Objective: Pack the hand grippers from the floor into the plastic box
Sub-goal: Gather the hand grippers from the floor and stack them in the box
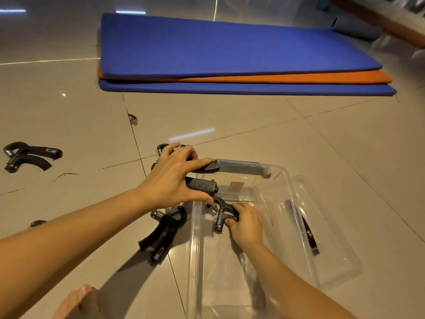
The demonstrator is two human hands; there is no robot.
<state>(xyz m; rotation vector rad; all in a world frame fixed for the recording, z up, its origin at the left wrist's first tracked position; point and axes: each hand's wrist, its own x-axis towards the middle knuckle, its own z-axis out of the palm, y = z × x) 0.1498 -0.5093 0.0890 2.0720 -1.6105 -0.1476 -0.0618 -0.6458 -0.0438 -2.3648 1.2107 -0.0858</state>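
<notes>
Holding one hand gripper (202, 178) above the far-left corner of the clear plastic box (195, 249), the left hand (171, 180) has its grip wrapped around the tool's two handles, which stick out to the right past the fingers; the long axis runs roughly left to right, spring end hidden under the palm. The upper handle lies along the box's dark far-rim latch (241, 166).

Inside the box, the right hand (246, 224) pinches a second hand gripper (222, 214) by its handles. That tool rests on the box floor with its arched head and spring pointing away and left, its adjustment knob pointing down toward the near side.

A third hand gripper (164, 231) lies on the tiled floor (69, 111) just beside the box's left wall, spring end far, handles splayed toward the near left. Well apart at the far left lies a fourth hand gripper (27, 156), handles pointing right. Stacked blue and orange exercise mats (230, 54) lie beyond. The clear lid (333, 249) rests against the box's right side.
</notes>
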